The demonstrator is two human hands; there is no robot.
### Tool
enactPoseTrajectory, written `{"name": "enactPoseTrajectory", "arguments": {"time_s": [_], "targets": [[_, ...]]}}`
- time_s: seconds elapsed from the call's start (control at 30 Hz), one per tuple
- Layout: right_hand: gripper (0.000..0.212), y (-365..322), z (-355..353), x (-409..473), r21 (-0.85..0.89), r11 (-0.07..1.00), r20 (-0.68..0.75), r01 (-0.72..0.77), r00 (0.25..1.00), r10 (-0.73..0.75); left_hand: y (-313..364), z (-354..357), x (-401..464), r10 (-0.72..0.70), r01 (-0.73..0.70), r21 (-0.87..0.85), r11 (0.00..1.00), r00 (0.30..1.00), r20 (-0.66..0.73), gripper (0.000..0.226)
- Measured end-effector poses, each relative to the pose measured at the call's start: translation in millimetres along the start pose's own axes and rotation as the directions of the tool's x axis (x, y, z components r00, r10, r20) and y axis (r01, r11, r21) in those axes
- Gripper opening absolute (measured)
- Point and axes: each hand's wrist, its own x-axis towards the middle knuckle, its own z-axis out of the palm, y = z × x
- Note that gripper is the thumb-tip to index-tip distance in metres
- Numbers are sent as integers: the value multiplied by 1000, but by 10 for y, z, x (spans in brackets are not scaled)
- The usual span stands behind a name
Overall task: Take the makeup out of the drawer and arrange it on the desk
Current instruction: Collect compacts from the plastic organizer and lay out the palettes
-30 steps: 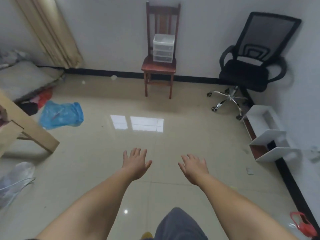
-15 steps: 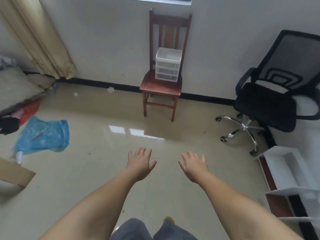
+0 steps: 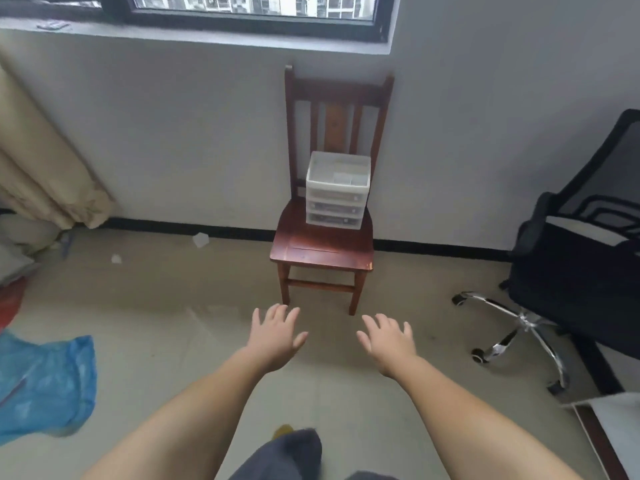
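Left hand (image 3: 277, 336) and right hand (image 3: 389, 341) stretched forward, palms down, fingers spread, holding nothing, above bare floor (image 3: 166, 306). At 12 o'clock, against the wall, wooden chair (image 3: 323, 249) bearing white drawer unit (image 3: 336, 190), three drawers shut. At 3 o'clock black office chair (image 3: 581, 278); at 9 o'clock blue plastic bag (image 3: 45, 379).

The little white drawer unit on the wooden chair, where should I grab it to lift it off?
Take the drawer unit by its two side walls, one hand each, coming from the front. It stands upright with the chair back close behind it, and the drawer fronts would probably slide out if pulled.
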Motion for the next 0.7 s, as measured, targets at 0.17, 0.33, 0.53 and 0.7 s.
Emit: {"name": "enactPoseTrajectory", "arguments": {"time_s": [0.17,0.33,0.53,0.7], "targets": [[49,-146,-422,890,68,997,24,-30,999,28,-243,-465,1063,40,-41,12,999,999,19,61],[50,-67,-721,1983,72,996,46,-57,998,54,-309,-698,2169,78,-79,11,997,996,40,61],[51,88,-994,3387,153,987,112,-56,993,39,-283,-934,3499,44,-42,-23,999,997,62,61],[47,19,-1088,4454,604,771,199,-201,975,99,-234,-1105,4470,76,-77,-72,994,997,-26,62]]}}
